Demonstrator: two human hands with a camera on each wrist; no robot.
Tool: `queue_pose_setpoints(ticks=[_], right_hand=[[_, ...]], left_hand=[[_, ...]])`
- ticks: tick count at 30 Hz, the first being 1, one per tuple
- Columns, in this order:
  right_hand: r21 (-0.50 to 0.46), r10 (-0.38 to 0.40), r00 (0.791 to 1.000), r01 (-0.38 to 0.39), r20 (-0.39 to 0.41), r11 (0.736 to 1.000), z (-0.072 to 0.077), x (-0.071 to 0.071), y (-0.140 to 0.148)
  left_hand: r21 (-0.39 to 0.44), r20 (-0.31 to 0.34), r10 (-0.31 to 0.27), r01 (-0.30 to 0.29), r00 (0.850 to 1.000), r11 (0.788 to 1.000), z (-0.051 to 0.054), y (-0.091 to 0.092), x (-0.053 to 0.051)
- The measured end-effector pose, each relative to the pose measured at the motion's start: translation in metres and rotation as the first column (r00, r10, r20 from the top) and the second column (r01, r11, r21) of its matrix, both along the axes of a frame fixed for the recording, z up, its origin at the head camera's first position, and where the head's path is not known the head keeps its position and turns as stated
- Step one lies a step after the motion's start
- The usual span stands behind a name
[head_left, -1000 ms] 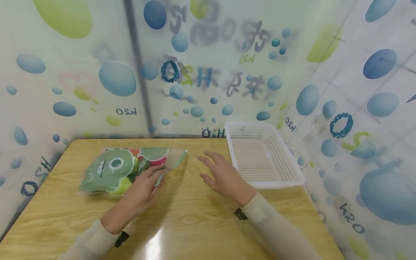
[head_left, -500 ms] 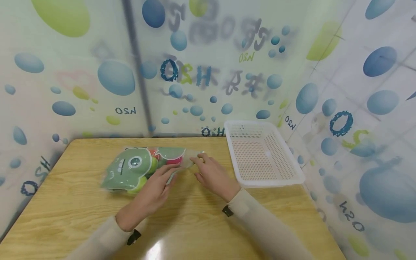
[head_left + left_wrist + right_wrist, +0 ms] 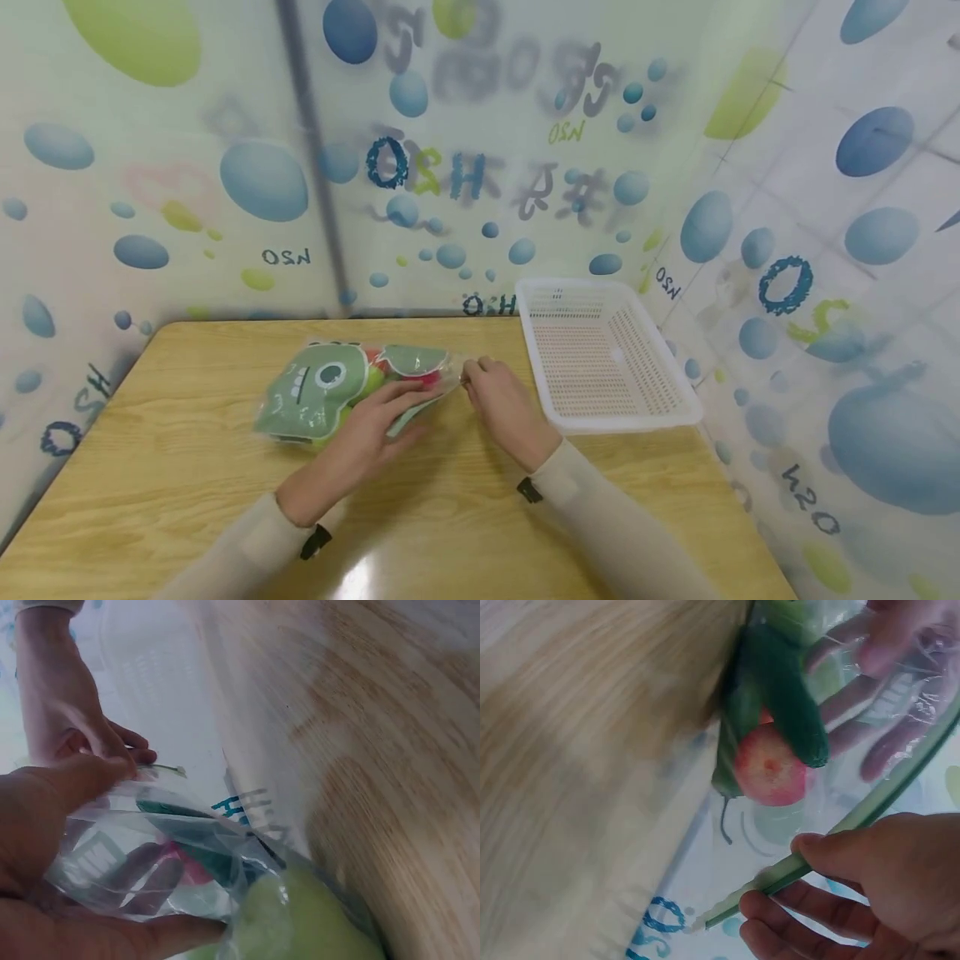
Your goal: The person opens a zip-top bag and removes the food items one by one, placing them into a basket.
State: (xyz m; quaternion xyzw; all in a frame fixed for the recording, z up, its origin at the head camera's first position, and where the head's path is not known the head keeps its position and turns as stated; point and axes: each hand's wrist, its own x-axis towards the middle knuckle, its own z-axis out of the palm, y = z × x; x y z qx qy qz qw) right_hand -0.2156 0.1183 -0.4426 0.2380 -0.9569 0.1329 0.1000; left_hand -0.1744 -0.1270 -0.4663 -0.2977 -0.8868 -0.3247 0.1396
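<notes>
A clear plastic bag [image 3: 311, 392] with a printed green one-eyed cartoon creature lies on the table. Through its film show a pink round fruit [image 3: 771, 765], a dark green cucumber-like piece [image 3: 784, 694] and a yellow-green piece [image 3: 300, 915]. My left hand [image 3: 363, 429] holds the bag near its mouth; several of its fingers show through the film in both wrist views. At the far right corner of the mouth, my right hand [image 3: 510, 408] pinches the green edge strip [image 3: 780, 874] between thumb and fingers. Whether the mouth is fully parted, I cannot tell.
A white perforated plastic basket [image 3: 531, 354] stands at the back right, close beside the right hand. The wooden table [image 3: 465, 533] reaches back to a wall covering [image 3: 480, 233] printed with blue and green drops. Another patterned wall rises on the right.
The bag and my left hand have shifted right. My right hand, earlier apart from the bag with fingers spread, has moved to its corner and now pinches the edge strip.
</notes>
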Motion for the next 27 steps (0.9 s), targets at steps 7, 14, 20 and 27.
queue_pose_setpoints(ticks=[7, 14, 20, 27], right_hand=[[0.012, -0.040, 0.996, 0.041, -0.079, 0.999, 0.012, 0.011, 0.008], [0.120, -0.054, 0.973, 0.083, -0.226, 0.989, 0.017, 0.022, 0.011], [0.164, -0.064, 0.956, 0.115, -0.285, 0.980, 0.017, 0.027, 0.011], [0.130, -0.057, 0.967, 0.092, -0.249, 0.987, 0.017, 0.026, 0.009]], left_hand=[[0.003, 0.052, -0.020, 0.020, 0.998, 1.000, 0.000, -0.005, -0.016], [0.087, 0.038, -0.062, 0.058, 0.997, 0.995, -0.006, -0.005, -0.033], [0.095, 0.059, -0.066, 0.061, 0.996, 0.994, -0.001, -0.008, -0.035], [0.028, 0.003, 0.001, -0.002, 1.000, 1.000, 0.037, -0.013, -0.011]])
